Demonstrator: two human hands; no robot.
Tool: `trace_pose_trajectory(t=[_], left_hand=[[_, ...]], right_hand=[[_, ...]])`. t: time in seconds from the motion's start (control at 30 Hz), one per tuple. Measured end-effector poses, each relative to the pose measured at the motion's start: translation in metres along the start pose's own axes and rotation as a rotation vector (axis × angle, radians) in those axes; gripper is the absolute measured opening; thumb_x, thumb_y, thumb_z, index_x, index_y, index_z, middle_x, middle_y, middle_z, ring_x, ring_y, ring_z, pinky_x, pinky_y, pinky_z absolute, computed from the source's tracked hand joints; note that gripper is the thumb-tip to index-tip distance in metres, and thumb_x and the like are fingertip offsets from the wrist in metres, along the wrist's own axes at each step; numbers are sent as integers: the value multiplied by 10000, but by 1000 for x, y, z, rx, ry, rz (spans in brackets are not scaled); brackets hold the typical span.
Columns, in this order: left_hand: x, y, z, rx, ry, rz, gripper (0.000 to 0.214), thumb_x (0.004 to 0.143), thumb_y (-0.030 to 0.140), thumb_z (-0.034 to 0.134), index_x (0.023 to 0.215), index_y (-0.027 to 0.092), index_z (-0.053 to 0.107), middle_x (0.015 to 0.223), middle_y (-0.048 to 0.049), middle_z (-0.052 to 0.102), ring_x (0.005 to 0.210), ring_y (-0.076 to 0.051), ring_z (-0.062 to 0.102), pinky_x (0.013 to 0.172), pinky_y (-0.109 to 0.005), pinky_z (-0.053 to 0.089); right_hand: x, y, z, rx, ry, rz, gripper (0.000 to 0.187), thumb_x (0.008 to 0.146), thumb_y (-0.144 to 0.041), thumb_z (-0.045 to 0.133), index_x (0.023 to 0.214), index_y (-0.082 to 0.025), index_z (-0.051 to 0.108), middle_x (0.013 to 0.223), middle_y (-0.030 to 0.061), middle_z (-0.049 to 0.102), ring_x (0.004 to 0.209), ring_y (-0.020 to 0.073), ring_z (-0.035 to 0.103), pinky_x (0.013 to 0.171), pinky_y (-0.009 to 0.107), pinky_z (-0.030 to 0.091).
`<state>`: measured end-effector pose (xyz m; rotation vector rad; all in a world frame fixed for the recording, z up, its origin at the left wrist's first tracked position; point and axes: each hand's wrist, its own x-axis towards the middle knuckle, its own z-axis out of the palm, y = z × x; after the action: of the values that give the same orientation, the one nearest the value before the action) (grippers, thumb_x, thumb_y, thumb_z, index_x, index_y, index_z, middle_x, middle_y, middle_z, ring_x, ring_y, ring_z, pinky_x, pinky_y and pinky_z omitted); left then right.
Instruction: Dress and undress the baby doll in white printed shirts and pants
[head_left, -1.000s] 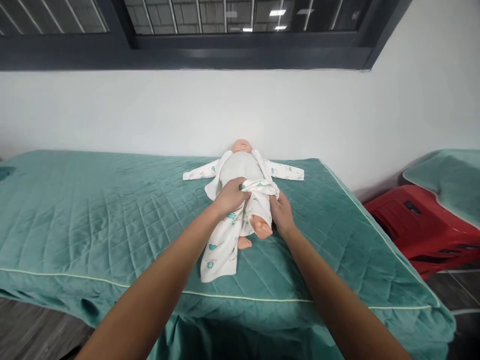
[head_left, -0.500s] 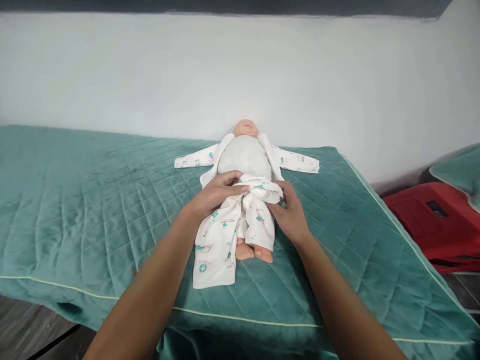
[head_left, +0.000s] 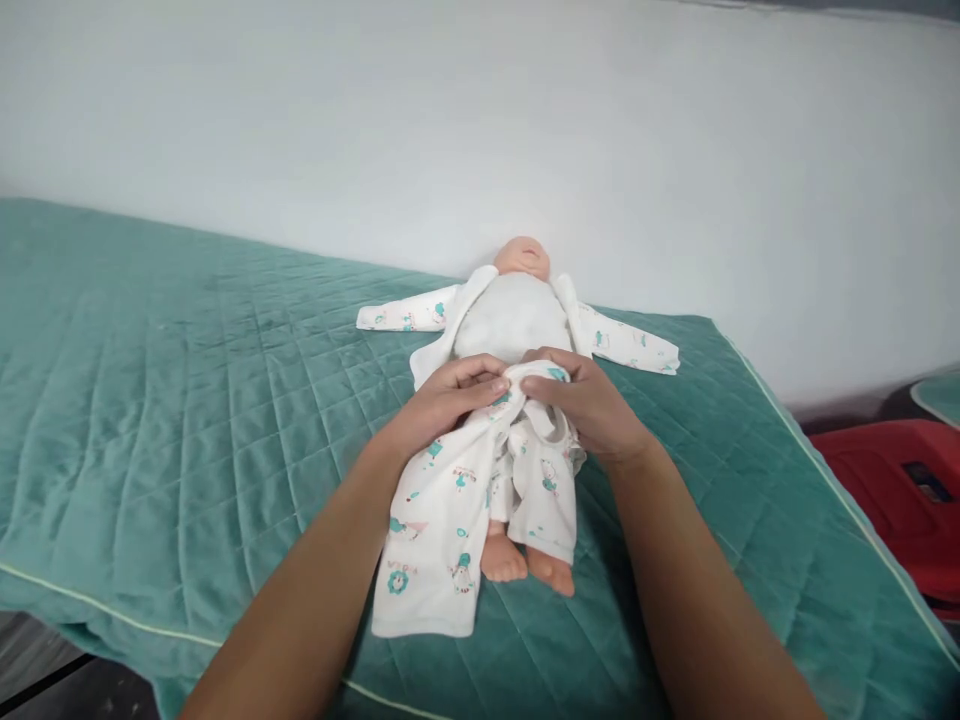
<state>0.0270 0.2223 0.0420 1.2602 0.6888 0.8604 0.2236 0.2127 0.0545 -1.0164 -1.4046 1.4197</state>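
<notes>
A baby doll (head_left: 517,318) lies on its back, feet toward me, in a patterned white jacket (head_left: 628,340) spread open with both sleeves stretched out. White printed pants (head_left: 439,535) are partly on it: one leg of the pants covers a doll leg, while the other lies flat on the left. Both doll feet (head_left: 504,556) show below the cloth. My left hand (head_left: 456,395) pinches the waistband on the left side. Close beside it, my right hand (head_left: 583,398) grips the bunched waistband between thumb and fingers. Some fingertips are hidden by the cloth.
A green quilted cover (head_left: 225,400) spreads over the bed under the doll. Behind the doll's head stands a white wall (head_left: 420,130). A red case (head_left: 892,490) sits beyond the bed's right edge.
My right hand has moved from the waistband's right side up to its middle, near my left hand. The waistband is lifted and bunched differently. The view has shifted and tilted.
</notes>
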Motion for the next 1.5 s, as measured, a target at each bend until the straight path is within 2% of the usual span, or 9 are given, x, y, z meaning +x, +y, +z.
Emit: trace_pose_trajectory(t=[0.13,0.23,0.33,0.57,0.77,0.97,1.17,1.37,1.5], left_hand=[[-3,2,-6,79,-160,-29,393,743,442,775,1010,169,682,906,-32,668,796,-173,623,679,-246,459],[-4,0,-10,38,-195,-62,439,693,392,816,1039,159,683,943,-56,679,814,-193,632,690,-266,476],[-4,-5,-13,-14,-152,-68,484,671,405,832,1050,148,676,904,-61,678,759,-184,623,661,-266,465],[-6,-13,-11,-96,31,-40,367,745,482,774,805,168,592,672,31,495,591,-95,445,554,-218,341],[-5,-14,-7,-142,-12,14,367,732,445,803,839,161,597,716,30,550,604,-89,476,571,-203,351],[-4,-15,-8,-128,16,47,357,727,427,814,791,151,596,659,34,541,560,-79,446,548,-204,319],[-4,-12,-4,-192,12,87,393,631,405,871,720,143,591,680,12,596,615,-114,528,600,-228,395],[-3,-12,-3,-205,49,101,375,639,426,861,717,131,643,703,-5,625,625,-119,542,610,-238,408],[-4,-9,3,-177,85,117,338,623,370,870,697,140,634,734,-2,628,645,-119,548,614,-237,408]], right_hand=[[-3,0,2,261,37,28,303,732,-362,817,693,-193,568,552,-53,561,459,84,482,439,197,385],[-4,-3,7,358,-1,62,309,736,-348,807,700,-204,537,549,-39,596,456,101,510,434,204,404],[-5,-2,10,363,-37,80,318,743,-347,802,710,-211,517,561,-33,621,456,108,517,433,208,405],[-8,-1,9,285,-139,-16,325,766,-283,795,685,-205,490,504,-65,559,436,74,431,453,195,347],[-6,-4,4,239,-206,11,282,783,-306,786,744,-184,534,564,-18,668,382,55,412,384,184,287],[-7,-7,4,164,-221,66,299,781,-344,800,876,-166,580,776,66,779,488,90,598,460,185,433],[-8,-9,8,95,-180,92,352,774,-402,810,890,-168,575,826,91,785,677,163,737,512,180,469],[-5,-5,9,57,-156,90,367,755,-428,822,878,-180,582,779,66,762,735,195,746,550,221,520],[-8,-6,7,81,-190,61,364,740,-427,827,897,-183,606,771,23,730,681,156,696,615,255,536]])
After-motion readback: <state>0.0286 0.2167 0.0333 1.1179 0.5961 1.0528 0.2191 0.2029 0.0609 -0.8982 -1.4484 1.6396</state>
